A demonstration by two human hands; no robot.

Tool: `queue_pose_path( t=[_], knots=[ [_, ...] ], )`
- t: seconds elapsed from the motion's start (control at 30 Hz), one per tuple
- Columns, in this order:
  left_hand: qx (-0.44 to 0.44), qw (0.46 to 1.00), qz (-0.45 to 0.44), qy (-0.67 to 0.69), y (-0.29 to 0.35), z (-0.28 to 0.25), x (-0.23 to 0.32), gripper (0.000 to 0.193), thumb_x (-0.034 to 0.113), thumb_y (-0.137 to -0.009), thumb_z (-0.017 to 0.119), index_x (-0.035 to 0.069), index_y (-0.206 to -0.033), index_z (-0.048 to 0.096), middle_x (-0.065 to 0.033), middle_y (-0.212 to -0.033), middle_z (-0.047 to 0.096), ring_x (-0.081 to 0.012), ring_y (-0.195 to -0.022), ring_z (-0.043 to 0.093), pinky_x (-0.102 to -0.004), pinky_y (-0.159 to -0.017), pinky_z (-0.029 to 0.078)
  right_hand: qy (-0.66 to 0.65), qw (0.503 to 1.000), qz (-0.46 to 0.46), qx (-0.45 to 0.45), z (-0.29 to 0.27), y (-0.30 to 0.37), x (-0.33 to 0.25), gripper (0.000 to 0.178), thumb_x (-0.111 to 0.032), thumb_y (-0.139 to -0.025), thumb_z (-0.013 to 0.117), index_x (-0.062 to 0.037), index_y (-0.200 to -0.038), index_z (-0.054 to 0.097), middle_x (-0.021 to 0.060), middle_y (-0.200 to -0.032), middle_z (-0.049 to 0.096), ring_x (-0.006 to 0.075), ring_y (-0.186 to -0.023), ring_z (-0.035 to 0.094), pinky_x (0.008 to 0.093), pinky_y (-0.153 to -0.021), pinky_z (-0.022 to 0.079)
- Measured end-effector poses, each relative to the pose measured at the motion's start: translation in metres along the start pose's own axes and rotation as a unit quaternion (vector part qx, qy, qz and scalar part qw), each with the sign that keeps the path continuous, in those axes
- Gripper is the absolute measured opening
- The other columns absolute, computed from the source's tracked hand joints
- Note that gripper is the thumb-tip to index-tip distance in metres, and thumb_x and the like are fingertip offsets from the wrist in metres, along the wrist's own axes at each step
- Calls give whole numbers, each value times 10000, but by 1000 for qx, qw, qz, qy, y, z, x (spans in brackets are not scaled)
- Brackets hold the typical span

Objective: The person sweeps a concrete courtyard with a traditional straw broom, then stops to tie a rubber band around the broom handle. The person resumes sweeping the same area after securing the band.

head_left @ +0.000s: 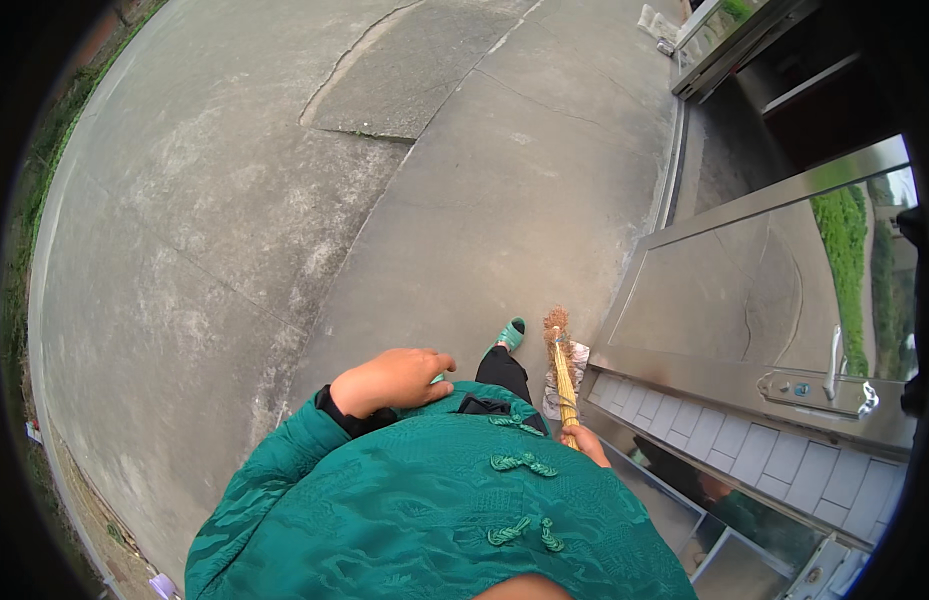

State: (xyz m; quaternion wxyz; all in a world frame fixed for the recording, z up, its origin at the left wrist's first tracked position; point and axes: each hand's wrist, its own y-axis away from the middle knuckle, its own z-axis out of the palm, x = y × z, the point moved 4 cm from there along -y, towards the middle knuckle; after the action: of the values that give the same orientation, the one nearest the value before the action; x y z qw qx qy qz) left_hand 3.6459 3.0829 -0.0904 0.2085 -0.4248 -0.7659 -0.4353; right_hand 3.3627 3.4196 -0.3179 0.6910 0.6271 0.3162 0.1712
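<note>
My right hand (pixel 587 445) is closed round a straw broom (pixel 565 385) at my right side. The broom has a pale yellow bundled shaft, and its reddish-brown bristly end points forward, away from me. My left hand (pixel 396 381) hangs in front of my green jacket (pixel 424 500), palm inward. Its fingers are slightly bent and the thumb stands apart; nothing shows in it. Ahead of the jacket's hem, one of my feet in a green slipper (pixel 511 333) is on the ground.
A shiny metal door (pixel 724 290) with a handle stands open on the right, beside a dark doorway (pixel 784 120). Below it runs a white-tiled strip (pixel 754 445). A patterned flat piece (pixel 580 362) lies by the broom. The concrete (pixel 484 200) has cracks and a raised slab edge (pixel 369 135).
</note>
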Motion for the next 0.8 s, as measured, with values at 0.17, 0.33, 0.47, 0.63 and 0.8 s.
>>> queue_pose_path(
  t=[0.17,0.33,0.47,0.63,0.8],
  knots=[
    [55,998,-37,13,-41,-44,-7,357,274,-911,559,57,-1194,558,-185,-1093,622,-382,-994,596,-460,-829,486,6,999,7,-46,39,-38,-117,178,-39,-824,594,-73,-965,490,67,-662,530,162,-495,523,277,-395,452],
    [70,990,-105,62,-84,-88,9,355,266,-911,558,42,-1187,550,-186,-1114,612,-382,-1019,584,-456,-848,479,95,993,3,-68,83,-64,-249,209,-62,-837,589,-87,-1006,468,63,-667,530,154,-495,516,270,-387,445],
    [119,978,-110,129,-111,-125,13,359,261,-908,561,40,-1190,544,-186,-1116,608,-382,-1030,577,-453,-860,472,152,985,-5,-81,114,-68,-345,203,-74,-842,592,-93,-1006,473,64,-674,538,152,-497,523,270,-393,454],
    [142,959,-162,185,-121,-146,-8,368,281,-900,551,47,-1183,547,-195,-1055,618,-383,-995,587,-461,-845,476,200,977,-13,-74,148,-89,-420,228,-76,-848,589,-109,-1036,464,58,-680,535,150,-507,528,269,-394,452],
    [174,940,-179,233,-129,-170,-55,365,274,-896,562,43,-1178,554,-200,-1092,619,-384,-1006,589,-463,-847,474,175,983,-6,-49,168,-110,-450,296,-78,-857,589,-154,-1087,418,62,-685,527,156,-502,516,267,-390,443]
  ],
)
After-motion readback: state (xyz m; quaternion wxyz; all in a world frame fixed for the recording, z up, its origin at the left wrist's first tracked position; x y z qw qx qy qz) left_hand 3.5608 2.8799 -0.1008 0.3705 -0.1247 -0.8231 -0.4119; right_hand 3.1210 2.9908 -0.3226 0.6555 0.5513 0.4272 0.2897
